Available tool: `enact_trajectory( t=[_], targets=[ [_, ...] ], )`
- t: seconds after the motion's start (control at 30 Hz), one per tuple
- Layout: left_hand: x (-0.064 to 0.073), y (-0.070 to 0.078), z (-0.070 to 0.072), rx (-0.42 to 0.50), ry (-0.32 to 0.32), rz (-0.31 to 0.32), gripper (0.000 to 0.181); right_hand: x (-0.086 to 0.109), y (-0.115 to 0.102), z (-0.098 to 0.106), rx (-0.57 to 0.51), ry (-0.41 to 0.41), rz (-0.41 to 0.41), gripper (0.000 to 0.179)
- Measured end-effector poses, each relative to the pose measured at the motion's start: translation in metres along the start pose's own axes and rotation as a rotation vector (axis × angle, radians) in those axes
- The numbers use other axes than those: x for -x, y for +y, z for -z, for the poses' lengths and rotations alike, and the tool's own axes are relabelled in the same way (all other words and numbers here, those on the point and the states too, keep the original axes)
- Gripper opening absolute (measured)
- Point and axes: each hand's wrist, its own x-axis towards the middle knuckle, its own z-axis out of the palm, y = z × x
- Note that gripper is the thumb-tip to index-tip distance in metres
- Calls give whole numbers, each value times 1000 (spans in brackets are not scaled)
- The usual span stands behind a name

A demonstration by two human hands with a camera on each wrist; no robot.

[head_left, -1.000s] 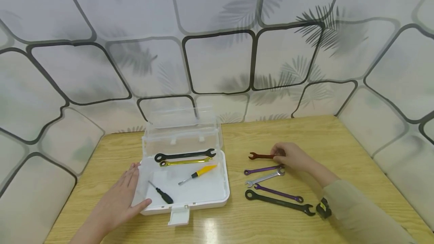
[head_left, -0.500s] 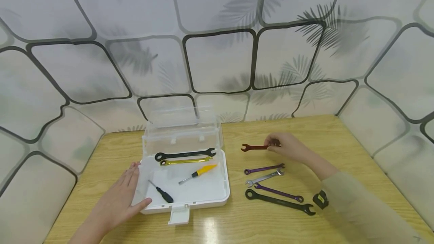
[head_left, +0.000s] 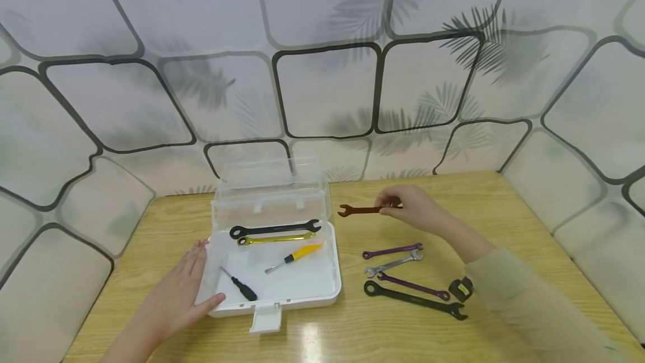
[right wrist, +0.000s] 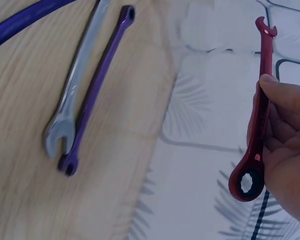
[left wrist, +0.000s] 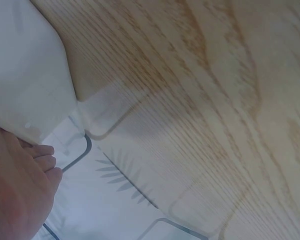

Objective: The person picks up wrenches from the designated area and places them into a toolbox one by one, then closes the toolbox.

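My right hand [head_left: 410, 206] pinches a red combination wrench [right wrist: 260, 110] between thumb and fingers, above the table and right of the box. Its open-ended head points left; the ring end shows in the right wrist view. With fingers straight, my left hand [head_left: 176, 287] rests against the left side of the white toolbox [head_left: 322, 296], whose clear lid [head_left: 269, 195] stands raised at the back. Inside lie a black wrench [head_left: 274, 230], a gold wrench [head_left: 277, 240], a yellow-handled screwdriver [head_left: 294, 256] and a black screwdriver [head_left: 242, 287].
Right of the box lie a purple wrench [head_left: 393, 250], a silver wrench [head_left: 395, 264], another purple wrench [head_left: 413, 285] and a large black wrench [head_left: 415, 299]. A small black tape measure [head_left: 461, 289] sits by the right sleeve. A patterned wall [head_left: 327, 94] stands behind the wooden table [head_left: 353, 335].
The right hand has lifted the red wrench off the table and carried it left and away from the body, toward the box. The left hand has stayed in place.
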Motion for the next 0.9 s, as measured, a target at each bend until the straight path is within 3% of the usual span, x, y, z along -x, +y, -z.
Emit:
enact_trajectory(
  t=[0.2, 0.57, 0.9],
  targets=[
    [-1, 0, 1, 4, -10, 4, 107, -11, -21, -3, -23, 8, 32, 6],
    [-1, 0, 1, -13, 0, -11, 108, -40, -60, -14, -27, -52, 92, 5],
    [1, -1, 0, 1, 11, -18, 108, -62, -82, -30, -69, -65, 156, 6]
  ],
)
